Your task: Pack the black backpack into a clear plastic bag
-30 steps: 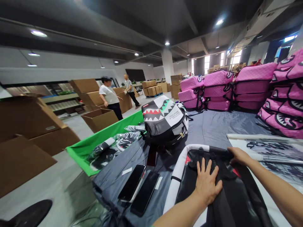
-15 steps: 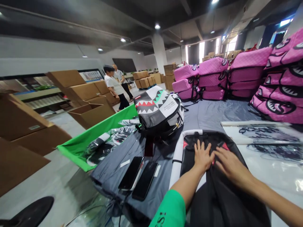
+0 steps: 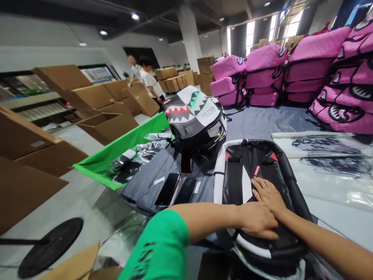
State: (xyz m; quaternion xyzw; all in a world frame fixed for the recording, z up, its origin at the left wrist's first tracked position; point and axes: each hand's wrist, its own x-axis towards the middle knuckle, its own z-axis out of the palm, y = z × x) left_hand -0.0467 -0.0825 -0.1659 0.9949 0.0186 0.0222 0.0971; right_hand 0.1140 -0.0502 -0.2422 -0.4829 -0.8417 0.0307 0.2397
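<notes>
A black and white backpack point(image 3: 287, 186) lies on the cloth-covered table, its straps and red-tagged back panel facing up. My right hand point(image 3: 269, 198) rests on the middle of that panel, fingers stretched out just below the red tag. Just nearer to me, my left hand point(image 3: 256, 219) presses on the lower panel with its fingers bent and closed; whatever lies under them is hidden. Its fingers are partly tucked below my right hand. Beyond them sits another backpack point(image 3: 195, 116), grey and white with a shark-mouth print.
Two phones point(image 3: 168, 189) lie to the left. A green fabric bin point(image 3: 116, 155) holds plastic-wrapped items. Pink backpacks point(image 3: 265, 74) are stacked at the back. Clear plastic sheets with black cords point(image 3: 326, 155) lie at right. Cardboard boxes point(image 3: 107, 124) and two people point(image 3: 150, 81) are farther left.
Both hands have slid from the upper panel down toward me, uncovering the red tag. My left hand has turned to point rightward, and its fingers have curled. The backpack's near end now shows.
</notes>
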